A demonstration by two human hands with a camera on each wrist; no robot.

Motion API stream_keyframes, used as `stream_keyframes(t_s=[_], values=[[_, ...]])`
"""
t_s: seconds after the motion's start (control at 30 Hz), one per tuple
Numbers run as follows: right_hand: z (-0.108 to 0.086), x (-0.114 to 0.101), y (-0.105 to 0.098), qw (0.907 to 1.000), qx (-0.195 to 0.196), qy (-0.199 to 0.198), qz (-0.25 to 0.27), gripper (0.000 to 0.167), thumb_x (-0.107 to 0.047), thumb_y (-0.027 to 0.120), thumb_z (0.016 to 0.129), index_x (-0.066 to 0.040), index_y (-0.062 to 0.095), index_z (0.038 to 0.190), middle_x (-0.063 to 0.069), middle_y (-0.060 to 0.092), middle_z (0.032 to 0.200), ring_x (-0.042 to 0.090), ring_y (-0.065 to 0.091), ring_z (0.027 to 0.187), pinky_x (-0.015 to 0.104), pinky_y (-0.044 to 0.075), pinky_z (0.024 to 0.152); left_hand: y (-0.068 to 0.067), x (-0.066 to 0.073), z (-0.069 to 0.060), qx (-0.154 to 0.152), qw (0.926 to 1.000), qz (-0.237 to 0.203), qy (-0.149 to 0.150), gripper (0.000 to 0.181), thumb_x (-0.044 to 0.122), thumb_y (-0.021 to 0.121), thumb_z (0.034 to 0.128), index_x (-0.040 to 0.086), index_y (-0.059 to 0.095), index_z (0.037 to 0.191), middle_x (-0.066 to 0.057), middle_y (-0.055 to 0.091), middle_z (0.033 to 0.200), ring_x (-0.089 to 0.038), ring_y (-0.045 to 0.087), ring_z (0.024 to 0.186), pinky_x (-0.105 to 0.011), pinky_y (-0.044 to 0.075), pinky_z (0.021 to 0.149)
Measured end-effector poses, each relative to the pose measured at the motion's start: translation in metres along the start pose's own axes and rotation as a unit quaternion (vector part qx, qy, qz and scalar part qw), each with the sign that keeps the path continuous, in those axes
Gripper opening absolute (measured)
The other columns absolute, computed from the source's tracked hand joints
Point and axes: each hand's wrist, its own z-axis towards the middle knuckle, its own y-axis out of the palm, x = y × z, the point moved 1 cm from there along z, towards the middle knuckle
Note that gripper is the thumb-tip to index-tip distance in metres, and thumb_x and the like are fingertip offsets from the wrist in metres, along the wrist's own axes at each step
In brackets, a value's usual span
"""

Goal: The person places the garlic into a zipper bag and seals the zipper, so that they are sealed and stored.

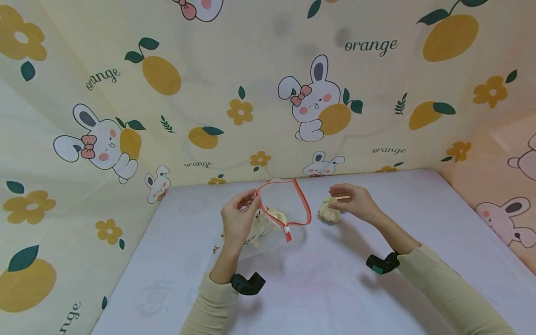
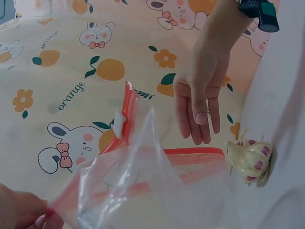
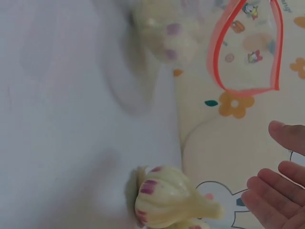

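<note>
Right sleeve (image 1: 448, 284) nearest, left hand (image 1: 238, 216) pinches the clear bag (image 1: 304, 199) by its rim, apparently keeping the mouth spread, bagged garlic (image 3: 167, 36) just right of that grip, while right hand (image 1: 356, 201), relaxed, holding nothing, hovers near loose garlic (image 1: 328, 213) farther right.

Cream backdrop (image 1: 259, 51) printed with rabbits (image 1: 310, 128), oranges (image 1: 451, 39), yellow flowers (image 1: 490, 92); pale table (image 1: 318, 302) in front.

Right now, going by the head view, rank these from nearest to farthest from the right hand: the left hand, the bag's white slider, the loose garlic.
1. Loose garlic: just to the left of the right hand, outside the bag.
2. White slider: on the bag's red strip, between the two hands.
3. Left hand: farthest left, pinching the bag's edge.
</note>
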Motion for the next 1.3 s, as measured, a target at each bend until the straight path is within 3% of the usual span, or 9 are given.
stream_keyframes(t_s=[0.17, 0.3, 0.63, 0.9, 1.3], values=[[-0.001, 0.002, -0.001, 0.9999, -0.002, 0.008, -0.006, 0.050, -0.015, 0.075, 0.083, 0.006, 0.057, 0.125, 0.028, 0.063, 0.124, 0.041, 0.062, 0.115, 0.034, 0.058, 0.086, 0.000, 0.000, 0.000, -0.002, 1.0000, -0.002, 0.000, 0.022, 0.008, 0.071, 0.0853, 0.000, 0.072, 0.105, -0.020, 0.071, 0.095, -0.012, 0.063, 0.079, -0.010, 0.055, 0.069], [-0.001, 0.007, 0.000, 0.9996, -0.004, 0.022, -0.016, 0.051, -0.016, 0.074, 0.084, 0.006, 0.057, 0.126, 0.028, 0.062, 0.125, 0.040, 0.061, 0.115, 0.036, 0.058, 0.088, 0.000, 0.000, -0.001, -0.004, 0.9999, -0.009, 0.003, 0.022, 0.008, 0.071, 0.0852, 0.000, 0.072, 0.105, -0.022, 0.071, 0.095, -0.008, 0.062, 0.078, -0.009, 0.054, 0.068], [0.002, 0.019, -0.001, 0.9991, 0.012, 0.021, -0.034, 0.049, -0.013, 0.075, 0.083, 0.007, 0.058, 0.124, 0.028, 0.062, 0.124, 0.041, 0.061, 0.115, 0.038, 0.057, 0.090, 0.001, -0.002, -0.001, -0.004, 0.9999, -0.012, -0.009, 0.022, 0.008, 0.072, 0.0849, 0.000, 0.072, 0.105, -0.022, 0.071, 0.095, -0.008, 0.062, 0.077, -0.008, 0.053, 0.067], [0.004, 0.022, -0.001, 0.9991, 0.018, 0.024, -0.031, 0.047, -0.011, 0.074, 0.083, 0.009, 0.058, 0.122, 0.029, 0.062, 0.123, 0.042, 0.061, 0.115, 0.038, 0.057, 0.089, 0.001, -0.001, -0.002, -0.005, 0.9999, -0.013, -0.002, 0.022, 0.007, 0.072, 0.0847, 0.000, 0.072, 0.105, -0.022, 0.071, 0.095, -0.011, 0.062, 0.079, -0.008, 0.052, 0.066], [0.012, 0.032, 0.003, 0.9978, 0.008, 0.053, -0.040, 0.048, -0.013, 0.073, 0.085, 0.007, 0.057, 0.125, 0.028, 0.061, 0.126, 0.041, 0.060, 0.118, 0.043, 0.056, 0.092, 0.001, 0.000, -0.003, -0.002, 0.9998, -0.017, 0.009, 0.021, 0.006, 0.072, 0.0837, -0.002, 0.072, 0.104, -0.024, 0.070, 0.092, -0.003, 0.059, 0.074, -0.007, 0.050, 0.063]])
